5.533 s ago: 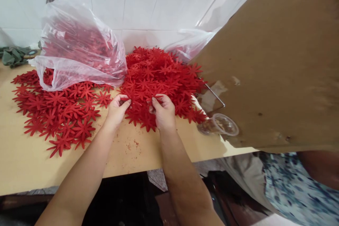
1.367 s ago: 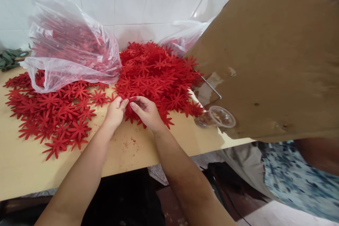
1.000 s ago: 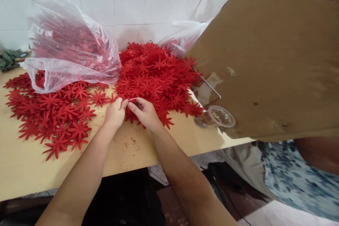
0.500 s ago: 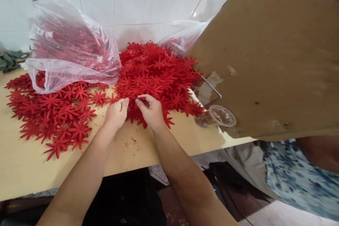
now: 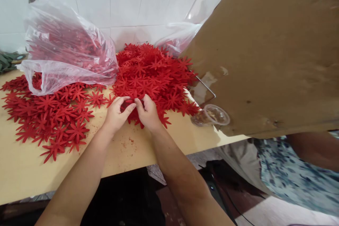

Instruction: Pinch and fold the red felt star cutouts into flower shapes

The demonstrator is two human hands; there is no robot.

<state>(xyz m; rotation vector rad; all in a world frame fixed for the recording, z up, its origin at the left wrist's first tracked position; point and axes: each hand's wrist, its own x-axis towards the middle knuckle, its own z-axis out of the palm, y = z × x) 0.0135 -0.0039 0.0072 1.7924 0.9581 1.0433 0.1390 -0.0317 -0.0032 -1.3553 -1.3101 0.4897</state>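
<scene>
Tip to tip, left hand (image 5: 116,114) meets right hand (image 5: 148,114), red pile (image 5: 144,70) on the far side; I can't tell what's held.

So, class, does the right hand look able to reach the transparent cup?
Probably yes: between the right hand and the transparent cup, nothing seems to block the way along the near edge of the red pile.
</scene>
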